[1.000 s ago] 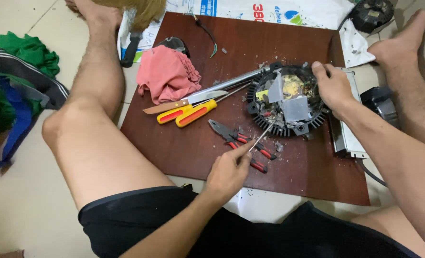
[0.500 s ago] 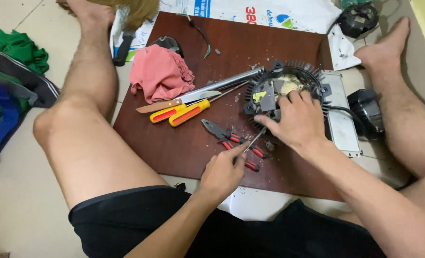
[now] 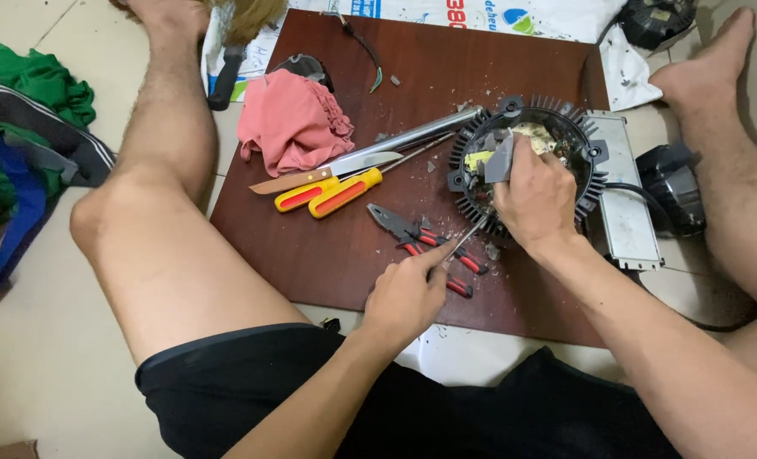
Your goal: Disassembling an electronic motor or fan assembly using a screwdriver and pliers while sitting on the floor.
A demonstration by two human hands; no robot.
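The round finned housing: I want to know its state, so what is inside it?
Inside the housing show a grey piece, yellowish material and small parts near the rim. The right hand covers the middle, so the rest is hidden.

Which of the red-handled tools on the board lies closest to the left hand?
The pliers, right beside the left hand; the two yellow-and-red screwdrivers lie farther up the board.

Right hand (image 3: 536,200) covers much of the round finned housing (image 3: 566,127); the thin tool's (image 3: 468,234) tip is hidden beneath it.
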